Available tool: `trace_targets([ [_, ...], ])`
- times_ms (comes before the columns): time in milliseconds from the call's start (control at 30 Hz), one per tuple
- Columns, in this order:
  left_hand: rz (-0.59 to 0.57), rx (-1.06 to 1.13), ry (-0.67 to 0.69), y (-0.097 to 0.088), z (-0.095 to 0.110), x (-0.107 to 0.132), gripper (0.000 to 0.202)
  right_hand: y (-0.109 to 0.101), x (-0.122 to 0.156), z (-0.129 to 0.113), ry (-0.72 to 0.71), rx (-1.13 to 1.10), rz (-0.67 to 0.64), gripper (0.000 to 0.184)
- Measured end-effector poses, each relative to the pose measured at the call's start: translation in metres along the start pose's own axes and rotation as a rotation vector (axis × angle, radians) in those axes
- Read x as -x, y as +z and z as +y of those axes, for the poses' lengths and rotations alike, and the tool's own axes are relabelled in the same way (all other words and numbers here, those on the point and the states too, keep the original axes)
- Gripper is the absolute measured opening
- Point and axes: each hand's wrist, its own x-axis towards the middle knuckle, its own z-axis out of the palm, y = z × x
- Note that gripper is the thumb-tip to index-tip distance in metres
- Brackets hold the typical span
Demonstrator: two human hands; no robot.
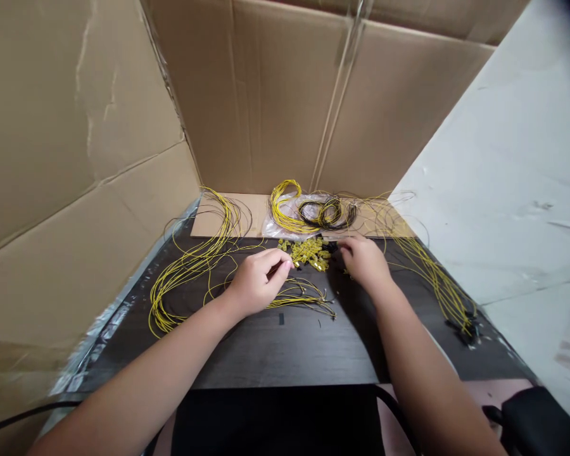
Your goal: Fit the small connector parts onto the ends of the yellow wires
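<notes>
The left hand [259, 280] has thumb and fingertips close together beside yellow plastic pieces [308, 252], far-centre on the counter [294, 364]; the right [365, 263] reaches black pieces [331, 246]. Neither grip can be told.

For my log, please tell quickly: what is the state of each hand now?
Left hand: pinched closed; whether it holds anything cannot be told.
Right hand: at black pieces; open or closed cannot be told.
</notes>
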Motion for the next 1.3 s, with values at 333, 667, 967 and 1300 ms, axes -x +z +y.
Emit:
trace_targets([
  [333,0.006,-0.026,-0.068,0.002,-0.001,0.002,0.015,0.015,-0.006,-0.002,0.026,0.069,-0.086,0.018],
  [667,-0.003,-0.070,-0.027,0.000,0.004,0.003,0.016,0.014,-0.001,0.000,0.034,0.016,-0.035,0.011],
  [967,0.136,0.002,-0.085,0.002,0.005,0.006,0.015,-0.005,0.019,-0.049,-0.314,-0.392,0.130,0.011],
  [1300,0.200,0.031,0.007,0.002,0.010,0.011,0.014,-0.014,0.048,-0.084,-0.596,-0.519,0.359,0.012],
])
